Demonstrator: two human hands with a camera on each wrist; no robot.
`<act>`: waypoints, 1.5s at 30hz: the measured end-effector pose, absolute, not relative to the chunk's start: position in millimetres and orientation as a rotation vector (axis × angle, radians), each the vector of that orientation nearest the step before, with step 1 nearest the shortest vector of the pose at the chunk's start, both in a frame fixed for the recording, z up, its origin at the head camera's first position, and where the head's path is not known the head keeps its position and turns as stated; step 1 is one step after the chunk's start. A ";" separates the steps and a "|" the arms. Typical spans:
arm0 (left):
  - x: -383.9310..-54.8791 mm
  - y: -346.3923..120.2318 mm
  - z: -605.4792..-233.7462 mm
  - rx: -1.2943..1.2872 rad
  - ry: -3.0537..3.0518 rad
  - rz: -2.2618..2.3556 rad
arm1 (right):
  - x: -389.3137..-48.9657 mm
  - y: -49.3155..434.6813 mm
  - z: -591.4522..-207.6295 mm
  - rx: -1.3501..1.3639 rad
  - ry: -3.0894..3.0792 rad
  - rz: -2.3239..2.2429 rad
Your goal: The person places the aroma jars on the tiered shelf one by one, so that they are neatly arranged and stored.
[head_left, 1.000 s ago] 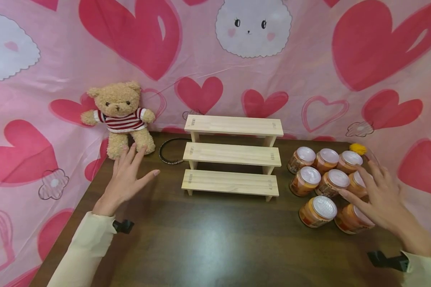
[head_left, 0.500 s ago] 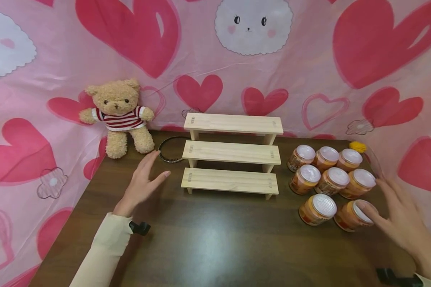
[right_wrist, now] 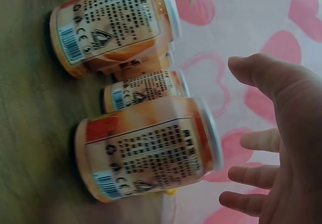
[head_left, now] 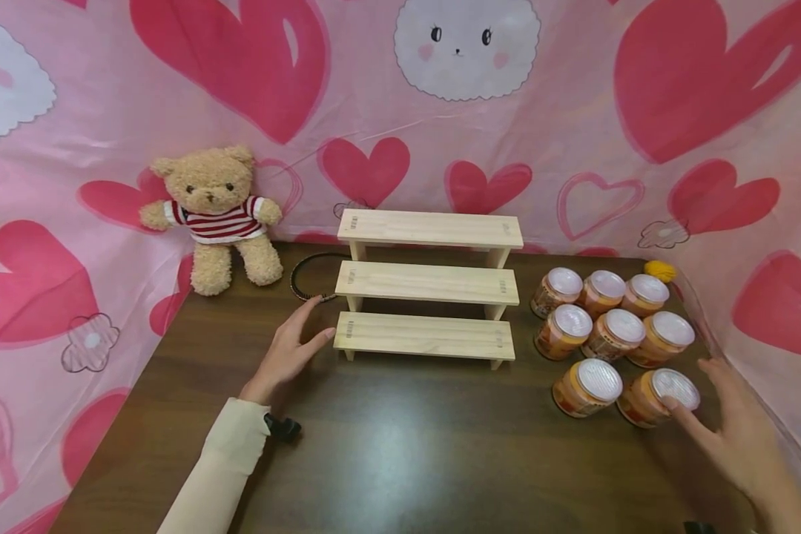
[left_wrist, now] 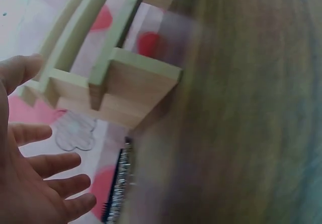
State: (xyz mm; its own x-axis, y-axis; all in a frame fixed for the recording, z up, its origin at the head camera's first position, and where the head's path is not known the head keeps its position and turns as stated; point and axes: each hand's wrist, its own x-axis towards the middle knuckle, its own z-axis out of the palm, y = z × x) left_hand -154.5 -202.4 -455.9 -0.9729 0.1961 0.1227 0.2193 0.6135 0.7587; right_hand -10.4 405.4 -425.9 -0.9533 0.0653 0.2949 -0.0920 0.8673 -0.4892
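Observation:
A three-step wooden display stand (head_left: 427,337) is at the middle of the table. My left hand (head_left: 283,362) is beside its left end with fingers spread; the thumb tip lies near the lowest step, and whether it touches I cannot tell. In the left wrist view the left hand (left_wrist: 37,178) holds nothing. Several orange-labelled jars (head_left: 615,334) with pale lids are grouped upright on the right. My right hand (head_left: 741,434) hovers by the nearest right jar (head_left: 644,400), fingers loose. A gap shows between the right hand (right_wrist: 282,148) and the jar (right_wrist: 146,151) in the right wrist view.
A teddy bear (head_left: 212,215) in a striped shirt leans on the heart-patterned pink backdrop (head_left: 467,126) at the back left. A black headband (head_left: 294,278) lies behind the left hand. Something yellow (head_left: 659,271) sits at the table's (head_left: 387,445) back right corner.
My left hand has moved right and toward me, from before the bear to the stand's left end. My right hand has drawn back from above the jars to the nearest right one.

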 end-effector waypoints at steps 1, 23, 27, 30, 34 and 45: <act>-155.2 -201.2 -458.7 -0.362 -2.797 -1.339 | -8.9 404.7 -428.4 -0.001 -2.736 0.745; -161.2 -194.0 -488.7 -0.487 -2.769 -1.576 | -0.3 391.4 -462.8 -0.435 -2.699 0.902; -161.1 -194.5 -492.4 -0.494 -2.733 -1.627 | -1.6 388.1 -466.4 -0.504 -2.638 0.981; -160.9 -194.5 -494.2 -0.488 -2.718 -1.653 | -1.4 385.3 -469.4 -0.553 -2.582 1.084; -160.8 -194.7 -496.8 -0.480 -2.697 -1.666 | -3.0 380.0 -474.9 -0.611 -2.466 1.262; -160.1 -193.9 -505.9 -0.447 -2.632 -1.729 | -15.8 368.5 -487.7 -0.548 -1.826 1.716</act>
